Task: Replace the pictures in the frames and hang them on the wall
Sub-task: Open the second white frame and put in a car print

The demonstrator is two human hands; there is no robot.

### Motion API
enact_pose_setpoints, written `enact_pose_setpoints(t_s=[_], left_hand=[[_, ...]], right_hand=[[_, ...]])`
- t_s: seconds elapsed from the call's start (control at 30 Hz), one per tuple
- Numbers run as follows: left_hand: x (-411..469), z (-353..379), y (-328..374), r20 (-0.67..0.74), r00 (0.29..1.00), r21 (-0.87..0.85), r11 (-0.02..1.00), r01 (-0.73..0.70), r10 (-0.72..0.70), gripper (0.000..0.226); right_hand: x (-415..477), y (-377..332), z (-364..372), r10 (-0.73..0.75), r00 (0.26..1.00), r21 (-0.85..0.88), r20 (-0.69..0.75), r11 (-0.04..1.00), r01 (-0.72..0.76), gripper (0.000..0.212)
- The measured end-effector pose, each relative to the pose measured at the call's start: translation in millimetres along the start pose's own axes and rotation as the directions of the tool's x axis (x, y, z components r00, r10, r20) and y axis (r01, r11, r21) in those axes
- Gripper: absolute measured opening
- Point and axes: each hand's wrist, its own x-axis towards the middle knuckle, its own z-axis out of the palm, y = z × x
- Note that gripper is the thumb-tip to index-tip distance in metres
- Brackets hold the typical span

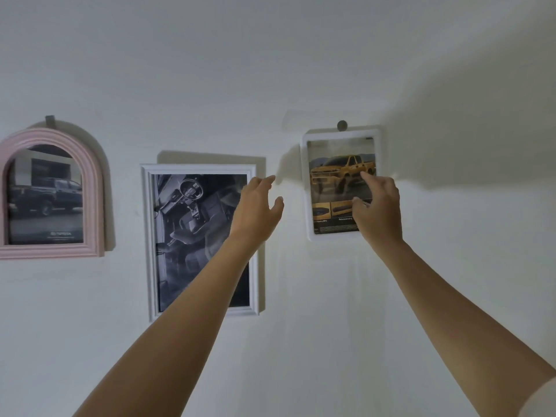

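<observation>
Three frames hang on the white wall. A small white frame (305, 188) with a yellow truck picture hangs from a round hook (342, 125) at the right. My right hand (377, 207) is raised in front of its lower right part, fingers spread and loosely bent; I cannot tell whether they touch it. My left hand (258, 206) is raised between this frame and the tall white frame (147, 236), fingers spread, holding nothing. The tall frame shows a black-and-white car interior. A pink arched frame (94, 176) with a dark truck picture hangs at the left.
A grey hook (50, 121) holds the pink frame. Bare white wall spreads above and below the frames and to the right of the small one. My forearms reach up from the bottom of the view.
</observation>
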Motion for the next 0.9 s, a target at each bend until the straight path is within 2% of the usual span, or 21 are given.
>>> enact_pose_setpoints(t_s=[0.1,0.27,0.37,0.47,0.53,0.6,0.7,0.9], left_hand=[[1.9,-30.4,-22.4,-0.058,0.998,0.205,0.979,-0.024,0.037,0.047],[-18.4,-75.1,-87.5,-0.149,0.986,0.402,0.906,0.129,-0.074,0.049],[-45.1,-90.7,-132.4,-0.166,0.972,0.412,0.884,0.223,-0.168,0.051],[-75.1,-92.1,-172.0,-0.120,0.964,0.403,0.876,0.265,-0.236,0.057],[-90.2,-89.5,-192.5,-0.058,0.960,0.342,0.898,0.276,-0.273,0.059],[-99.4,-86.4,-205.0,0.013,0.955,0.194,0.937,0.290,-0.298,0.059],[-105.2,-81.5,-210.2,0.059,0.959,0.046,0.961,0.274,-0.276,0.058],[-100.3,-76.5,-206.8,0.099,0.929,-0.227,0.901,0.369,-0.355,0.056]], right_hand=[[-5.2,-36.0,24.4,-0.114,0.993,0.028,0.015,0.993,0.113,0.045],[-47.4,-74.2,86.2,-0.195,0.977,0.029,0.085,0.981,0.193,0.041],[-83.0,-77.2,124.7,-0.118,0.985,0.052,0.122,0.992,0.113,0.047],[-118.0,-73.3,151.4,-0.001,0.995,0.101,0.099,0.995,-0.009,0.051],[-136.6,-71.8,162.9,0.032,0.997,0.123,0.071,0.992,-0.041,0.048],[-148.7,-72.3,171.5,0.062,0.997,0.141,0.047,0.988,-0.068,0.046],[-157.9,-74.6,182.2,0.083,0.997,0.152,0.008,0.985,-0.083,0.044],[-158.2,-84.3,183.7,0.145,0.989,0.153,0.001,0.978,-0.144,0.045]])
